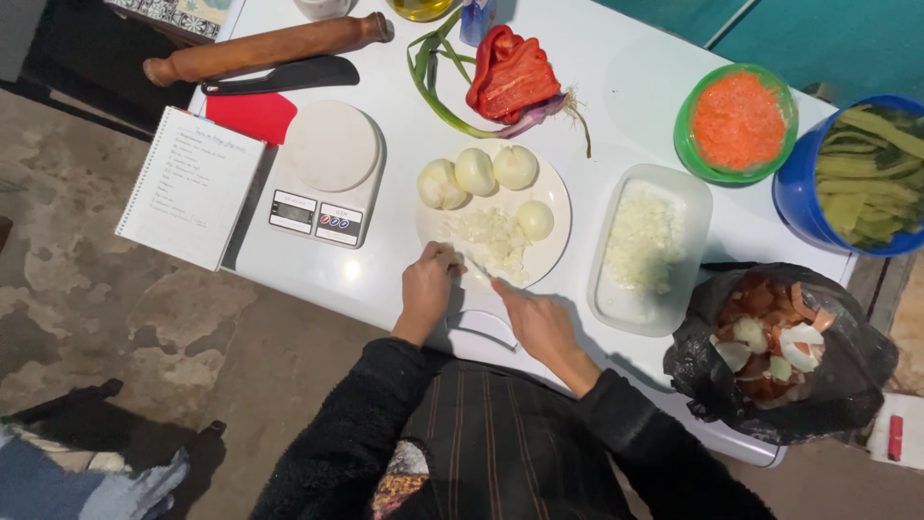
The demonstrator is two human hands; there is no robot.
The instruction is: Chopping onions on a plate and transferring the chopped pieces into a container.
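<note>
Chopping onion [491, 241] on plate [553, 207] | left hand [428, 284] pinches the pile, right hand [539, 323] grips knife [478, 270] | next: you feed the pile under the blade, fingertips curled back

My sleeves are black and fuzzy, a thick fleecy knit that runs down both arms and stops at the wrists, leaving my left hand [428, 284] and right hand [539, 323] bare — no gloves, and I can make out no rings or watch. Over my front hangs a dark apron [500, 443] with thin vertical stripes in a reddish tone, spaced evenly. Low on it, near my left side, sits a small patterned patch — mottled yellow, pink and white, too blurred to read its design.
</note>
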